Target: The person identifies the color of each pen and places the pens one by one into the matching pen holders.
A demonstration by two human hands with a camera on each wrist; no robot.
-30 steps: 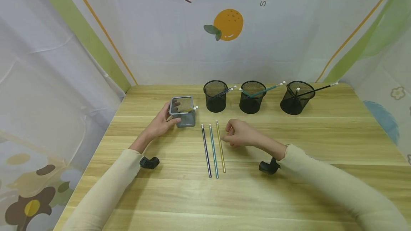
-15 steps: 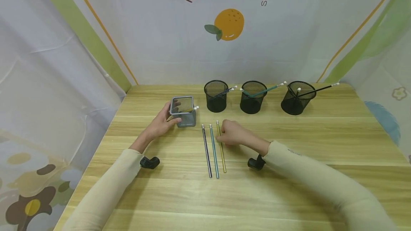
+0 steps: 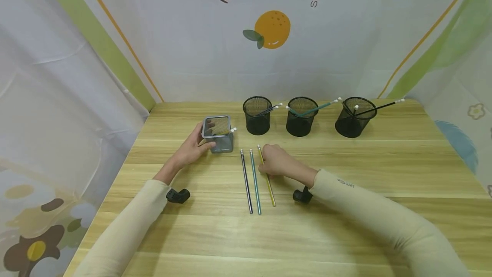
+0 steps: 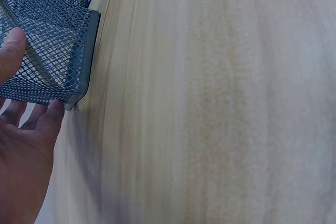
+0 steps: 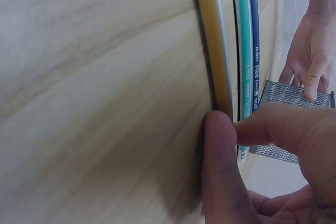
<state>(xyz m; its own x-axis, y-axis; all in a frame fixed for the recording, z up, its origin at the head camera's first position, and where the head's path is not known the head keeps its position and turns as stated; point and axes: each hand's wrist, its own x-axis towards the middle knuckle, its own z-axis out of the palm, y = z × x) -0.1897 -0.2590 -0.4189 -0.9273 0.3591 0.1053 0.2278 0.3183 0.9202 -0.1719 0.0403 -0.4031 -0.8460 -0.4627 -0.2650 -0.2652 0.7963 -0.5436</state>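
Observation:
My left hand (image 3: pixel 190 146) holds a square grey mesh pencil holder (image 3: pixel 223 144) by its left side, thumb at the front and fingers around the back. Yellow pencils with white eraser ends lean inside it. To the right, my right hand (image 3: pixel 282 160) pinches a yellow pencil (image 3: pixel 271 191) near its eraser end; the right wrist view shows thumb and finger meeting on this pencil (image 5: pixel 212 30). Beside it on the wooden table lie a teal pencil (image 3: pixel 255 183) and a dark blue pencil (image 3: pixel 247 183), roughly parallel. The right hand's other fingers are mostly hidden in the head view.
Three round black mesh cups stand along the back: the left cup (image 3: pixel 258 126) with dark blue pencils, the middle cup (image 3: pixel 299 127) with teal ones, the right cup (image 3: pixel 349 128) with black ones. A printed curtain (image 3: pixel 192 54) hangs behind the table (image 3: pixel 215 243).
My right hand has moved left onto the yellow pencil and taken hold of it. The pencil's lower end has swung slightly right. The left hand stays on the pencil holder.

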